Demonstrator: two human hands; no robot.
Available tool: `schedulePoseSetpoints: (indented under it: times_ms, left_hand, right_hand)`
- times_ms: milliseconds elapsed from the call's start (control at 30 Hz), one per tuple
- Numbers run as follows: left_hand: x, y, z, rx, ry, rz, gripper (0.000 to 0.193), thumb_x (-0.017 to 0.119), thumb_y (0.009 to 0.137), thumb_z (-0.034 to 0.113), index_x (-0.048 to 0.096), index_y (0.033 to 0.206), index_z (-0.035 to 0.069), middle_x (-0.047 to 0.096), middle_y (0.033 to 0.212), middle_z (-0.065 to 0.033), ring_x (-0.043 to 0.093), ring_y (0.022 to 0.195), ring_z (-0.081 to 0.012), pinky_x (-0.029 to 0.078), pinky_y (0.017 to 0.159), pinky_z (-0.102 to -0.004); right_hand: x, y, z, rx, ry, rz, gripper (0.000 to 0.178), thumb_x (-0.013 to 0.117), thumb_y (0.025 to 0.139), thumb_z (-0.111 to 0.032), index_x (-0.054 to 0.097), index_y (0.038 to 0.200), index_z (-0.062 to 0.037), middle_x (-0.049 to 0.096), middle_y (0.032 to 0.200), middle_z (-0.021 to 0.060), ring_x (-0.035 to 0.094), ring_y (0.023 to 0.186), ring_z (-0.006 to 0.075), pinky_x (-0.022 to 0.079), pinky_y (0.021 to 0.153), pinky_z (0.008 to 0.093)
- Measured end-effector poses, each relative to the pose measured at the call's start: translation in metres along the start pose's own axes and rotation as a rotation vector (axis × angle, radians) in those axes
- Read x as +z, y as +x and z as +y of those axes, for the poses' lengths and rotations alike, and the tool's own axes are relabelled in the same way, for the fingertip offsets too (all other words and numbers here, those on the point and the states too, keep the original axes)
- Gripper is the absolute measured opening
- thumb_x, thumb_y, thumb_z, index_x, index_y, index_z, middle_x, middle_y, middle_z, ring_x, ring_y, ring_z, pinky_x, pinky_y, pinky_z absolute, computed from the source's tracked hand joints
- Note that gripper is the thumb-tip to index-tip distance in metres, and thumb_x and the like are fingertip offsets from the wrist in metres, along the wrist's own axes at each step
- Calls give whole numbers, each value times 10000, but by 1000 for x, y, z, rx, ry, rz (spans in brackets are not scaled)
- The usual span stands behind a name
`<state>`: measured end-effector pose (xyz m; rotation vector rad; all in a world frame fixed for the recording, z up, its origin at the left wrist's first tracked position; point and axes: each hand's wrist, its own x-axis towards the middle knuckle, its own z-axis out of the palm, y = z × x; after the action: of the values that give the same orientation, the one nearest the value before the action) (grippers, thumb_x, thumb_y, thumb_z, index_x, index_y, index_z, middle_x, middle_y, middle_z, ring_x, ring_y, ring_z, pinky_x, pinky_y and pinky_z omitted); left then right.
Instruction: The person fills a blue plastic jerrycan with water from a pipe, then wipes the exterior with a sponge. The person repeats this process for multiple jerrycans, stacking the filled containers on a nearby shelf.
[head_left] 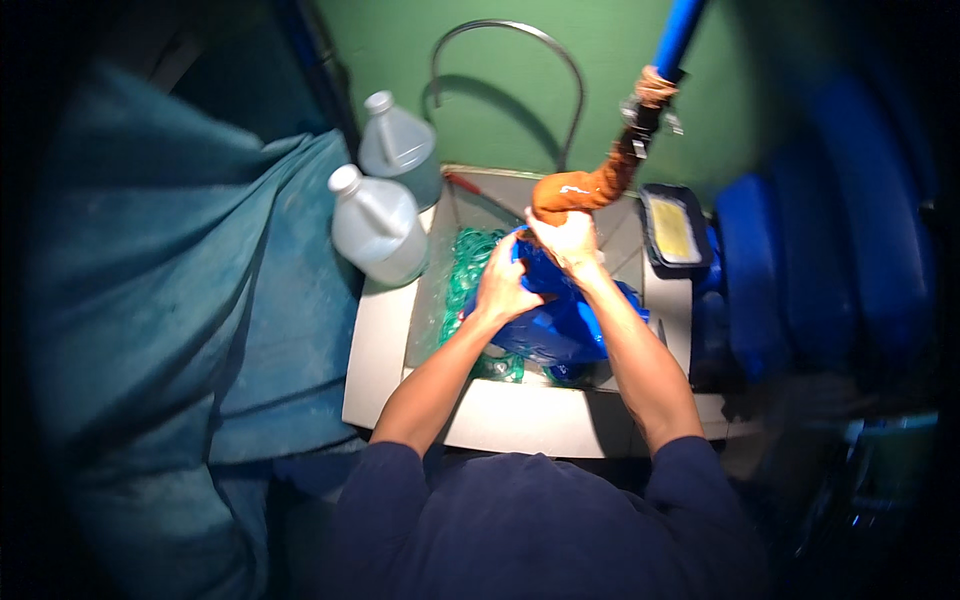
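Observation:
A blue plastic container (555, 332) is tilted in the sink (432, 310), under the wet orange-brown bent tube (585, 192) that comes down from the blue pipe (680, 35). My left hand (505, 284) grips the container's left side, fingers at its upper rim and thumb bent inward. At the tube's lower end, my right hand (566, 243) is closed on it, just above the container. Part of the right fingers is hidden behind the tube and the hand itself. Green netting or cord-like loops (468, 265) lie in the sink beside the container.
Two translucent jugs with white caps, a nearer jug (380, 230) and a farther jug (398, 145), stand left of the sink. A dark tray with a yellow block (672, 228) sits on the right ledge. A thin curved metal pipe (510, 25) rises behind. Teal cloth (190, 300) hangs left.

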<state>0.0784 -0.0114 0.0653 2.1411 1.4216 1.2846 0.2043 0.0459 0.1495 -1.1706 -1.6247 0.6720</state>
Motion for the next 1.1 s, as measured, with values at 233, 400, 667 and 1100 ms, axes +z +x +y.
schedulePoseSetpoints:
  times_ms: [233, 400, 667, 1100]
  left_hand:
    - [4, 6, 11, -183, -141, 38, 663, 874, 574, 349, 656, 1121, 44, 483, 1404, -229, 515, 1276, -389, 448, 1067, -469]
    - [-15, 40, 35, 87, -99, 77, 540, 910, 538, 408, 601, 761, 24, 447, 1392, -283, 505, 1250, -449, 463, 1017, -487]
    - [-112, 149, 117, 163, -251, 43, 659, 942, 467, 544, 558, 662, 45, 540, 1147, -175, 617, 937, -299, 524, 756, -375]
    - [-154, 124, 182, 89, -436, -274, 567, 880, 720, 444, 577, 979, 40, 475, 1294, -237, 490, 1236, -344, 409, 1013, -445]
  right_hand:
    - [-46, -28, -65, 35, -989, -582, 598, 533, 905, -628, 754, 982, -78, 715, 966, 181, 653, 1002, 360, 507, 869, 505]
    - [-135, -64, -75, -336, -939, -472, 530, 597, 944, -417, 613, 1278, -6, 573, 1353, 188, 457, 1319, 394, 297, 1137, 498]
    - [-260, -187, 94, 625, 939, 215, 525, 374, 1060, -433, 470, 1438, -81, 493, 1466, 118, 482, 1316, 280, 325, 1143, 417]
    - [-328, -278, 43, 619, 817, 396, 521, 552, 992, -391, 443, 1425, -122, 501, 1399, 83, 483, 1278, 239, 433, 1041, 418]
